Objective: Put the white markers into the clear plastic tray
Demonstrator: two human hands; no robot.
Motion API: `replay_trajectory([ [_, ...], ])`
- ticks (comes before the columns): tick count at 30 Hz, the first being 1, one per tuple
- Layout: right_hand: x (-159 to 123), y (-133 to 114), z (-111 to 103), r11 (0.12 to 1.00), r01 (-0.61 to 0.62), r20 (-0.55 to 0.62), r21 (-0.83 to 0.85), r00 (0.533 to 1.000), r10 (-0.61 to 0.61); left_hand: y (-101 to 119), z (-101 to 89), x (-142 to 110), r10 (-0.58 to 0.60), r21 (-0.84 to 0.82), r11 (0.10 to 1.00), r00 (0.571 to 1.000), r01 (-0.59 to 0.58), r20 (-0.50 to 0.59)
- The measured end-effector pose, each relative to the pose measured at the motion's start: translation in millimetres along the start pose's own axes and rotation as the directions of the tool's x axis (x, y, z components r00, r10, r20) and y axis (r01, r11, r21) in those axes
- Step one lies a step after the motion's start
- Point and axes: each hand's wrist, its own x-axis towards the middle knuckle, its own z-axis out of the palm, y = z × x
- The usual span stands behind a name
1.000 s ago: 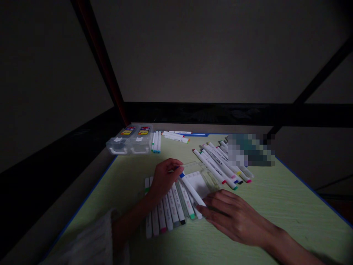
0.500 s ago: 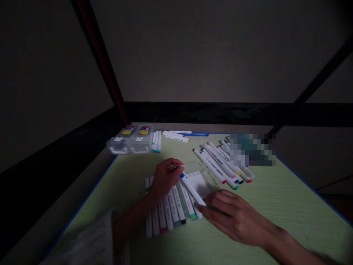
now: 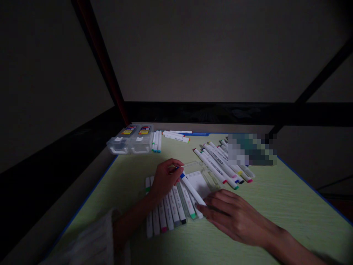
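Note:
A white marker with a blue end (image 3: 193, 189) slants between my two hands, above an open clear plastic case (image 3: 196, 164). My left hand (image 3: 168, 178) pinches its blue end between thumb and fingers. At the lower end, the fingers of my right hand (image 3: 234, 215) close on the white barrel. Beneath, several white markers (image 3: 168, 212) lie side by side in the case, with green, pink and black ends showing. My left hand hides their upper parts. One marker with a green end (image 3: 190, 206) lies just under the held one.
A loose pile of white markers (image 3: 217, 162) lies to the right, beside a pixelated patch (image 3: 252, 149). Two clear cases with handles (image 3: 132, 140) stand at the back left. Near them are upright-lying markers (image 3: 156, 141) and a few more (image 3: 176, 136) by the table's blue edge.

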Motion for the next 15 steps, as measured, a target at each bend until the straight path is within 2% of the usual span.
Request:
replay_trajectory([
  [10,1.1,0.0,-0.1,1.000,-0.002,-0.003,0.003,1.000,0.002,1.6,-0.3,-0.8,-0.031,0.016,0.999,1.000,0.031,-0.003],
  [15,0.1,-0.2,0.9,1.000,-0.007,-0.008,0.016,1.000,0.007,1.9,0.4,0.0,-0.011,0.025,1.000,1.000,0.011,-0.002],
])
